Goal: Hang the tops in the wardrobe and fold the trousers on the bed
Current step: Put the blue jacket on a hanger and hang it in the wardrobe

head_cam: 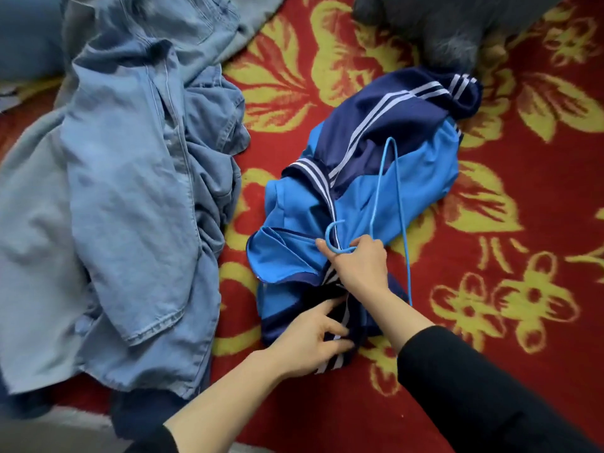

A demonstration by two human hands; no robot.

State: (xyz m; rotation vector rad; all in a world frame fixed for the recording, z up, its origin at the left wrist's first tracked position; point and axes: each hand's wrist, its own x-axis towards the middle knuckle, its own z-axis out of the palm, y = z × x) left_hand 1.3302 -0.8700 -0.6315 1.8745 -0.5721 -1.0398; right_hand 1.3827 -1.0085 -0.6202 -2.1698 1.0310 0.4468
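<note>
A blue and navy track top [385, 178] with white stripes lies crumpled in the middle of the bed. A thin blue wire hanger [394, 191] rests on it, its hook near the top's collar. My right hand [356, 259] grips the hanger at the base of the hook, pressed against the fabric. My left hand [313, 341] pinches the navy striped hem of the same top at its near end. To the left lies a heap of light denim clothing [124, 191], with a shirt on top of it.
The bed is covered by a red blanket with yellow flowers [523, 289]. A grey garment [444, 24] lies at the far edge, top right. A dark blue piece of cloth [140, 416] pokes out under the denim at the near edge.
</note>
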